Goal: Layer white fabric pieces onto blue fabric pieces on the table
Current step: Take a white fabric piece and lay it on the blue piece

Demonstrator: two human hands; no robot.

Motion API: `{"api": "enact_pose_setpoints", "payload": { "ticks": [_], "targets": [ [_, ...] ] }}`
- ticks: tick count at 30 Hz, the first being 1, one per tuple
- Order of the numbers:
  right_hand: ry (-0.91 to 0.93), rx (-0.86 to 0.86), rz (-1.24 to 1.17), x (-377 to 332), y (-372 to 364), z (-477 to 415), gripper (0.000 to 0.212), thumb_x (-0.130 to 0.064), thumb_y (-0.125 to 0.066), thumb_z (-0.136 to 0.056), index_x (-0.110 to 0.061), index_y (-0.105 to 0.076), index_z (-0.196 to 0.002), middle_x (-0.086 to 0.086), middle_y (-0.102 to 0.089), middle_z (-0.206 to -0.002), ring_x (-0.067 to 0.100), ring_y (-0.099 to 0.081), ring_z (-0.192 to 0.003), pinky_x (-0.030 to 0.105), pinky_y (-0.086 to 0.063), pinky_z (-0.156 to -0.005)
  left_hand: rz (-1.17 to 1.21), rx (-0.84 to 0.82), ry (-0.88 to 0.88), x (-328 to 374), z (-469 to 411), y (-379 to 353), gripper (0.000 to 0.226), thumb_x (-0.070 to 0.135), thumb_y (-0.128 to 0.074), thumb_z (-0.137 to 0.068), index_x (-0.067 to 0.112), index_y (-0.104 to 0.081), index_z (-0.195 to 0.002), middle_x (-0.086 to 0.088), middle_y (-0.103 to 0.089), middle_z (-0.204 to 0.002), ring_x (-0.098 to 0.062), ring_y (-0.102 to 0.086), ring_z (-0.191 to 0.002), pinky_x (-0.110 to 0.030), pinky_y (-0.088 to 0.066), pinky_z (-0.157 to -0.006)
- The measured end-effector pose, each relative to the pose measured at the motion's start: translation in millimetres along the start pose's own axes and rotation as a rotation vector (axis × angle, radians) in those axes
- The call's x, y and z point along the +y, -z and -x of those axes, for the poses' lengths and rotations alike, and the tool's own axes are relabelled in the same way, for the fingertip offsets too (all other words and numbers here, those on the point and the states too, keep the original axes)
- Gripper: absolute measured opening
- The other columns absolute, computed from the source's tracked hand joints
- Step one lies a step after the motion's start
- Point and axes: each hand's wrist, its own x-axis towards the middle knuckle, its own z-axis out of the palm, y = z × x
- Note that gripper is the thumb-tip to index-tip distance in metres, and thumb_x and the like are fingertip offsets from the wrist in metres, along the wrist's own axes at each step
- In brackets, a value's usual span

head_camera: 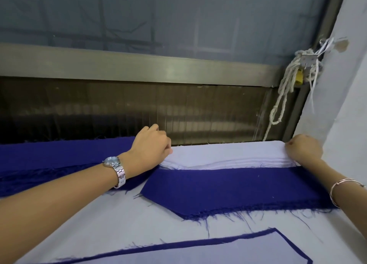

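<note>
The stack of white pieces (228, 154) lies along the far edge of the tabletop (95, 224). It appears to overlap the far part of a blue piece (238, 186), whose near, frayed edge is uncovered. The left grip (151, 147) is curled round the stack's left end and the right grip (303, 150) round its right corner, so both are closed on white cloth rather than spread flat. I cannot tell how many layers each has taken. The step in hand looks like lifting off the top white piece and drawing it toward the body over the blue. To do it well, both ends should rise together and level, so the cloth comes away as one sheet without dragging the layers below or shifting the blue piece. Rolling the edge under a thumb would help separate a single layer. It should be laid so a thin blue margin shows all round, as on the layered pair (198, 251) at the near edge, then smoothed from the middle outward. The loose blue threads (248, 219) may snag, and a second blue stack (59, 154) lies just to the left.
</note>
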Motion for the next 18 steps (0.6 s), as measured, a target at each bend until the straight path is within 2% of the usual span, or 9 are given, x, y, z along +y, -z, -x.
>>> {"api": "enact_pose_setpoints", "payload": {
  "ticks": [6, 10, 13, 15, 18],
  "targets": [
    [0.038, 0.044, 0.019, 0.1, -2.7, -4.4, 0.028, -0.014, -0.055, -0.096, 0.005, -0.073, -0.088, 0.029, -0.069, -0.099, 0.045, -0.062, -0.092, 0.043, -0.052, -0.083, 0.094, -0.009, 0.033, -3.6, -7.7, -4.7, 0.02, 0.046, -0.058, -0.096, 0.03, -0.069, -0.099, 0.011, -0.068, -0.1, -0.01, -0.047, -0.095, -0.026, -0.035, -0.081],
    [0.002, 0.062, -0.021, -2.3, 1.5, -4.4, 0.022, -0.013, -0.061, -0.091, 0.0, -0.073, -0.079, 0.026, -0.067, -0.094, 0.045, -0.06, -0.091, 0.042, -0.05, -0.079, 0.16, -0.042, 0.056, -4.8, -9.0, -5.5, 0.018, 0.044, -0.06, -0.095, 0.031, -0.069, -0.102, 0.013, -0.068, -0.097, -0.011, -0.052, -0.1, -0.027, -0.037, -0.081],
    [0.003, 0.02, -0.028, -5.0, 6.3, -6.1, 0.016, -0.012, -0.062, -0.088, -0.003, -0.073, -0.08, 0.023, -0.069, -0.095, 0.041, -0.059, -0.09, 0.04, -0.051, -0.078, 0.151, -0.048, 0.057, -4.2, -9.0, -5.9, 0.021, 0.044, -0.059, -0.096, 0.029, -0.068, -0.108, 0.012, -0.068, -0.101, -0.012, -0.053, -0.101, -0.028, -0.041, -0.084],
    [0.016, -0.005, -0.048, -4.5, 8.6, -7.4, 0.012, -0.007, -0.062, -0.087, -0.003, -0.073, -0.085, 0.022, -0.07, -0.097, 0.039, -0.06, -0.088, 0.039, -0.05, -0.077, 0.144, -0.056, 0.057, -3.8, -9.0, -5.8, 0.023, 0.044, -0.058, -0.096, 0.029, -0.068, -0.11, 0.01, -0.068, -0.105, -0.012, -0.053, -0.102, -0.028, -0.042, -0.085],
    [0.028, 0.021, -0.122, -0.5, 9.4, -8.3, 0.022, -0.001, -0.062, -0.086, -0.003, -0.068, -0.107, 0.022, -0.067, -0.112, 0.042, -0.06, -0.106, 0.042, -0.048, -0.086, 0.146, -0.067, 0.057, -3.7, -8.7, -5.8, 0.023, 0.043, -0.057, -0.097, 0.029, -0.068, -0.111, 0.009, -0.067, -0.108, -0.013, -0.053, -0.103, -0.029, -0.042, -0.087]
  ]
}}
